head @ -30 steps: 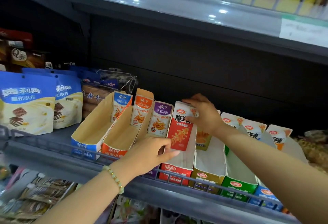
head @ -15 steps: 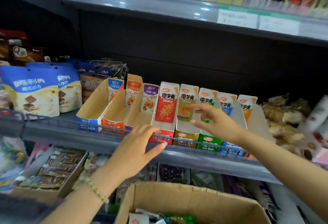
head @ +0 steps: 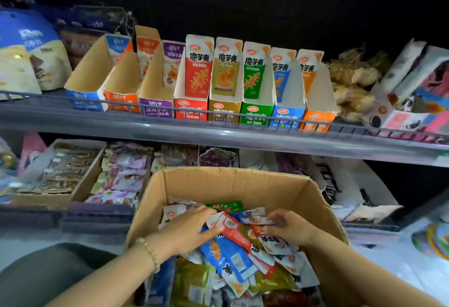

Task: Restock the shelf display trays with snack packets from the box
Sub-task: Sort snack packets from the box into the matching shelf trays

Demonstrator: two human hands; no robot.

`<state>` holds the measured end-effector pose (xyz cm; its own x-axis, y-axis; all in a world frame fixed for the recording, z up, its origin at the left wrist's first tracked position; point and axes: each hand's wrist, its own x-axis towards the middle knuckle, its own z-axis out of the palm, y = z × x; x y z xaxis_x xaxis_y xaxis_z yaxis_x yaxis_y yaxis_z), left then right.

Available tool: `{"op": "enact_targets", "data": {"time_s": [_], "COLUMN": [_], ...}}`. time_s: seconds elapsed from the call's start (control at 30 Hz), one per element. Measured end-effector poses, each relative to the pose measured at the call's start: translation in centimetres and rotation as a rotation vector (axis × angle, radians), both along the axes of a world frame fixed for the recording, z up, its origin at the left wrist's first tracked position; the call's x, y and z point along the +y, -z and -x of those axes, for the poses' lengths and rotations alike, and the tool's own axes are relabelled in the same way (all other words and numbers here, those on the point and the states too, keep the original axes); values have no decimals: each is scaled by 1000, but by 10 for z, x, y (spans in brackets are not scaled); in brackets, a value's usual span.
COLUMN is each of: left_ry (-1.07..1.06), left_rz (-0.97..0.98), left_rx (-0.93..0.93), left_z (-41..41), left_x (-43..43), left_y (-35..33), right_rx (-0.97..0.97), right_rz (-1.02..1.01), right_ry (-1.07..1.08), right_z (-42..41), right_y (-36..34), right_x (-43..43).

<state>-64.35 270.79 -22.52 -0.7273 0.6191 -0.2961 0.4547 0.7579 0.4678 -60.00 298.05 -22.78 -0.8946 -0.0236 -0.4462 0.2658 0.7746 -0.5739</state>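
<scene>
A brown cardboard box [head: 230, 177] sits low in the middle, filled with loose snack packets in blue, red, green and white. Inside it, my left hand [head: 189, 230] pinches the end of a red packet [head: 230, 230] between thumb and fingers. My right hand [head: 290, 227] curls its fingers on a white packet [head: 254, 219] beside it. On the shelf above stands a row of display trays: blue [head: 85, 98], orange [head: 121, 98], purple [head: 156, 108], red [head: 190, 111], yellow [head: 223, 109], green [head: 254, 113], blue [head: 286, 115] and orange [head: 315, 119]. Each holds few upright packets at its back.
A grey wire rail [head: 218, 112] runs along the shelf front. Large blue and white bags [head: 29, 49] stand at the left and mixed snack packs [head: 413, 83] at the right. The lower shelf holds open cartons of packets [head: 60, 175] behind the box.
Both hands have come down from the shelf trays into the cardboard box and taken hold of packets. The view has dropped from the shelf to the box.
</scene>
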Motion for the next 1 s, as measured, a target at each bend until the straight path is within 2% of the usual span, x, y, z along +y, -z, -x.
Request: {"op": "enact_targets", "data": {"time_s": [0.07,0.17,0.3,0.4,0.57,0.7,0.77,0.87,0.93,1.0], "left_ry": [35,142,287,328,397,410,414,334,183,-8], "left_rz": [39,95,172,218,311,442,438,370,160,-87], "left_rx": [-10,37,89,164,219,378,393,274,119,-24], "left_z": [3,12,14,13,4,5,6,7,14,27], "left_x": [10,29,51,56,44,29,18,-1,-15,-29], "left_y": [6,14,33,39,31,24,21,12,8,5], "right_rx": [-103,-213,-288,-382,-323,-297,-242,19,245,358], "right_rz": [-17,144,229,221,259,224,228,332,427,550], "right_ry": [99,222,259,198,89,68,87,160,266,311], "right_z": [-1,-5,-5,-3,-1,6,6,2,0,-1], "right_y": [16,29,32,30,15,5,-5,-29,-48,-63], "right_x": [4,2,1,5,6,8,11,11,11,12]}}
